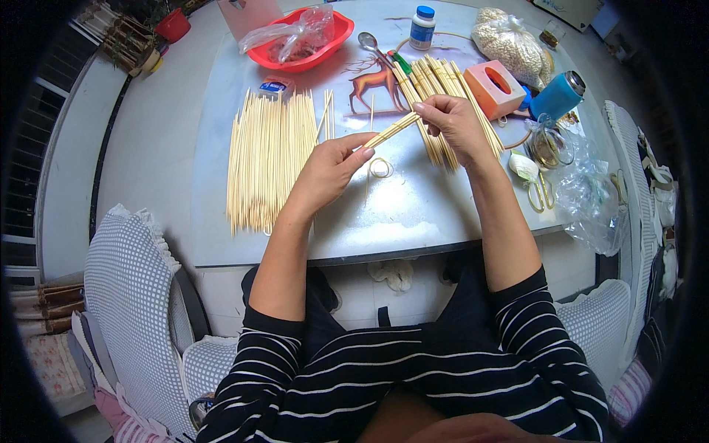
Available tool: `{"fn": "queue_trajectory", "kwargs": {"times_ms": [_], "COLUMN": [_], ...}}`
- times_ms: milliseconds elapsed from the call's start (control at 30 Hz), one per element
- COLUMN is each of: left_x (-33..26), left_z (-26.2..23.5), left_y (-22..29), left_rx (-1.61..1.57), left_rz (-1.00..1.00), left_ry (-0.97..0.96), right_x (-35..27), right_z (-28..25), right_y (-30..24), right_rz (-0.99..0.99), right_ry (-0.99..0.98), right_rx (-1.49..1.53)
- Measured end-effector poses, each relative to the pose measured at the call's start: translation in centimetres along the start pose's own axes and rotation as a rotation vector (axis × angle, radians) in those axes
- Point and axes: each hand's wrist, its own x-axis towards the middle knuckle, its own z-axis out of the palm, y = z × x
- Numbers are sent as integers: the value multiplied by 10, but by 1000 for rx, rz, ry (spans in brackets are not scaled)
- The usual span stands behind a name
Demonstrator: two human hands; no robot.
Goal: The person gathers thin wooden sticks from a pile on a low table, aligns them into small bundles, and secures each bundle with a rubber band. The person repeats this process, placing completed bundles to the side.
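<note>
Both my hands hold a short bundle of thin bamboo sticks above the table. My left hand is closed round its lower left end, and my right hand pinches the upper right end between thumb and fingers. A wide layer of loose bamboo sticks lies to the left, beside my left hand. Under and beyond my right hand lie several bundled sticks, side by side and slanting. A thin pale loop rests on the table just below the held bundle.
On the table stand a red basin with a plastic bag, a white bottle, an orange tissue box, a blue flask and a bag of pale beans. Scissors and clear plastic lie right.
</note>
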Motion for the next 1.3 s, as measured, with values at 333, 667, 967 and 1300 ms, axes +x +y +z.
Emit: {"fn": "queue_trajectory", "kwargs": {"times_ms": [333,667,967,1300], "left_x": [-1,-1,-2,-2], "left_z": [-3,-9,-32,-30], "left_y": [5,-4,1,4], "left_rx": [66,264,-151,-268], "left_rz": [-46,-85,-156,-177], "left_ry": [28,26,-6,118], "right_x": [-1,6,16,-11], "right_z": [2,-4,-13,52], "right_y": [0,8,25,37], "right_rz": [4,-30,13,-232], "right_ry": [4,115,83,-187], "right_rx": [31,11,-222,-977]}}
